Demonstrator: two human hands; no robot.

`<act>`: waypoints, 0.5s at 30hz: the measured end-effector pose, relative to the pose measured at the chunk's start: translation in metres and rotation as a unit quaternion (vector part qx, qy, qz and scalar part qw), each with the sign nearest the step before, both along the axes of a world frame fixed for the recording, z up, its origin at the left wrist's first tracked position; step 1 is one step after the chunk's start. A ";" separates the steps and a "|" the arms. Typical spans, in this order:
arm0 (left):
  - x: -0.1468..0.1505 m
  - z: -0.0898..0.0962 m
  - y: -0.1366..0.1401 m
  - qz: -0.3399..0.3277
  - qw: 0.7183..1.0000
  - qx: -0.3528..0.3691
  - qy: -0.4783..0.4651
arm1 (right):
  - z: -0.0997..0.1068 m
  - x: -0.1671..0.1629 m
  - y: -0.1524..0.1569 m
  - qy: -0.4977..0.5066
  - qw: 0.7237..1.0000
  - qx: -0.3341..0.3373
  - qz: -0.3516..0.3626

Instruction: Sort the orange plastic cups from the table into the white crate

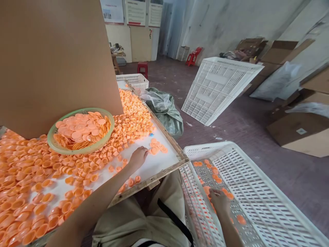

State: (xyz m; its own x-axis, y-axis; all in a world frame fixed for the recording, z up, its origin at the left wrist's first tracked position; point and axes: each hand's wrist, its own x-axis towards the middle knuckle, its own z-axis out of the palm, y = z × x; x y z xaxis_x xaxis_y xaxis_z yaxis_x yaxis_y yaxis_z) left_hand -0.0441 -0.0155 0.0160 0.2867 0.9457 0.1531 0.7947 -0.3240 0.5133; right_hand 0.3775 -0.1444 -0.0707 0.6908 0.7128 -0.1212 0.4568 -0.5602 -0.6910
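Our left hand is beside discs, our right hand inside a crate; we can't tell whether either grasps anything.

- Hands were two: left hand, right hand
- There was one bowl
- Posters numbered three
- Discs were too many to count
- So were cups

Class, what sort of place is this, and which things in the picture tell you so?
Probably a small workshop or packing room: small orange cups lie heaped across a worktable, white crates stand nearby, and cardboard boxes are gathered on the right.
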 end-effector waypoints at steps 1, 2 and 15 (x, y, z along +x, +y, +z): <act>-0.002 0.003 -0.002 0.008 1.000 0.002 -0.020 | 0.004 -0.008 0.000 0.014 1.000 -0.013 -0.004; -0.003 0.007 -0.007 0.017 0.999 -0.003 -0.046 | 0.012 -0.020 0.002 0.014 1.000 -0.006 -0.005; -0.016 0.055 -0.082 -0.057 0.979 -0.145 -0.132 | 0.123 -0.248 0.050 0.265 0.870 0.129 0.396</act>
State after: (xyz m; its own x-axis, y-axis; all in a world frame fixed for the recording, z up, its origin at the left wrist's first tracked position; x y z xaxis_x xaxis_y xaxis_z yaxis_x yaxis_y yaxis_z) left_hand -0.0599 -0.0972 0.0715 0.3800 0.9243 -0.0349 0.5897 -0.2130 0.7791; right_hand 0.1292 -0.0948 0.0525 -0.1332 0.9903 -0.0386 0.2083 -0.0101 -0.9780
